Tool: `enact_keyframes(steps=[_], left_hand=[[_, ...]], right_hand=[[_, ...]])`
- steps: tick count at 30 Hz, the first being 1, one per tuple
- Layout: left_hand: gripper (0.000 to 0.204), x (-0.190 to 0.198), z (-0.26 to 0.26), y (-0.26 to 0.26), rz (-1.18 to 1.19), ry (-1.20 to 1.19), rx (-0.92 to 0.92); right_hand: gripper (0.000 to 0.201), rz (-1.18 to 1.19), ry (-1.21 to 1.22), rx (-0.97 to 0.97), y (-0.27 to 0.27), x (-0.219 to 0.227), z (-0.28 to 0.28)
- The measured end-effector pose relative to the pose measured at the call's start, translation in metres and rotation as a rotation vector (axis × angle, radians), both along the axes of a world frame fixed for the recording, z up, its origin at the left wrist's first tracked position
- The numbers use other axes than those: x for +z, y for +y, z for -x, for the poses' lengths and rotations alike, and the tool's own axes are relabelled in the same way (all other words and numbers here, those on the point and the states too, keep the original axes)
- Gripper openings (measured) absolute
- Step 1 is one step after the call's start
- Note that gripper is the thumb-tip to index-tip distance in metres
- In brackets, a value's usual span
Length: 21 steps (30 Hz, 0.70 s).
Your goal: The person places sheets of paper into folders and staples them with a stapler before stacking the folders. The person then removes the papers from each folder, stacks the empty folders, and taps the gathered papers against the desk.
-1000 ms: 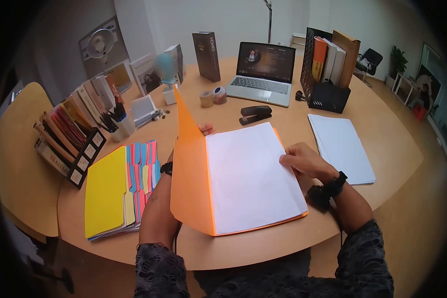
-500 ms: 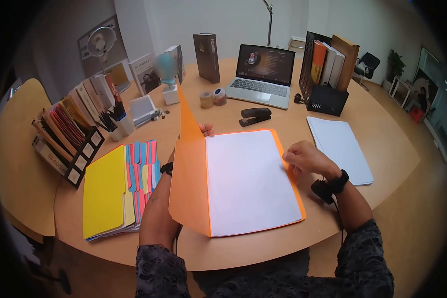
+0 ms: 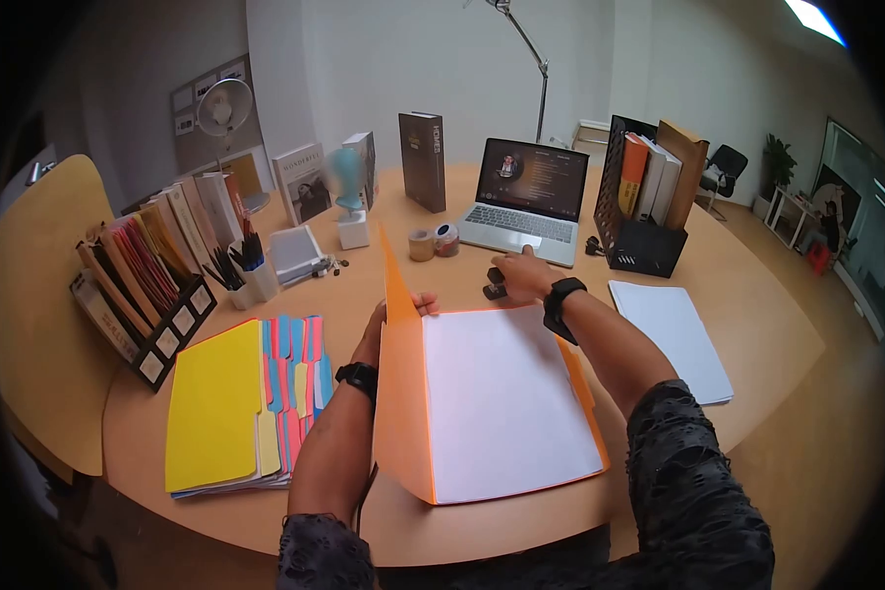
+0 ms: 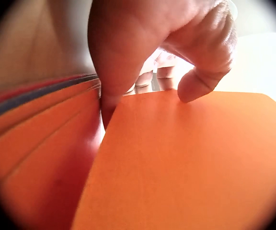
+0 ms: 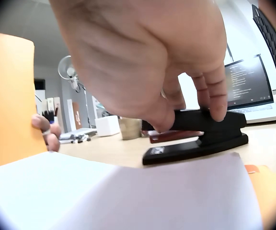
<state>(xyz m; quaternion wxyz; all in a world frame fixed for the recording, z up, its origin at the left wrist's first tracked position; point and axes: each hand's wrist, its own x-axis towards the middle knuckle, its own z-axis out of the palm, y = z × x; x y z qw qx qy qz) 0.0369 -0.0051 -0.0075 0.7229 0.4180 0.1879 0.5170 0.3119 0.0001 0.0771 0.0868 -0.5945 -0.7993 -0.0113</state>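
Note:
An orange folder (image 3: 403, 413) lies open in front of me, its left cover standing up and white paper (image 3: 511, 403) on its right side. My left hand (image 4: 162, 38) grips the raised cover by its far edge, thumb on one face. The cover hides part of that hand in the head view, where a few fingertips show past it. Beyond the folder, my right hand (image 3: 523, 275) has its thumb and fingers around the top arm of a black stapler (image 5: 195, 143). The stapler's base is at the tabletop, as the right wrist view shows.
Yellow and coloured tabbed folders (image 3: 211, 408) lie at the left, a white paper stack (image 3: 671, 339) at the right. Behind stand a laptop (image 3: 521, 228), tape rolls (image 3: 421, 245), a black file holder (image 3: 644, 251), a pen cup (image 3: 256, 280) and a row of books (image 3: 182, 221).
My right hand has left the folder's right edge and reached forward to the stapler, taking hold of it. The left hand keeps the cover raised. The head view has tilted upward.

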Motion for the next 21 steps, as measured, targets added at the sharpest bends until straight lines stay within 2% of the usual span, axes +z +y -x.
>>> enact_keyframes(steps=[1,3,6,8,13,15,17,21], left_hand=[[0.024,0.000,-0.001,-0.001,0.010,-0.005,0.004],[0.026,-0.002,-0.002,-0.002,-0.009,-0.005,0.021],[0.033,0.018,-0.004,-0.020,-0.027,-0.053,-0.015],[0.034,0.021,-0.005,-0.021,0.004,-0.057,-0.008],[0.033,0.024,-0.004,-0.024,0.015,-0.073,-0.038],[0.031,0.014,-0.003,-0.011,-0.003,-0.039,0.016],[0.030,0.017,-0.001,-0.007,0.008,0.000,0.000],[0.029,0.018,-0.001,-0.009,-0.024,0.019,-0.053]], right_hand=[[0.034,0.078,-0.084,-0.027,-0.001,0.000,0.001],[0.033,0.027,-0.080,-0.029,-0.003,-0.002,0.001],[0.029,0.008,-0.118,0.000,-0.007,0.002,-0.001],[0.028,-0.073,-0.096,0.164,-0.011,0.005,-0.002],[0.033,-0.104,-0.098,0.233,-0.030,0.011,0.010],[0.037,-0.119,-0.108,0.254,-0.030,0.007,0.013],[0.028,-0.203,-0.122,0.299,-0.035,0.005,0.019],[0.027,-0.171,-0.135,0.342,-0.036,0.003,0.022]])
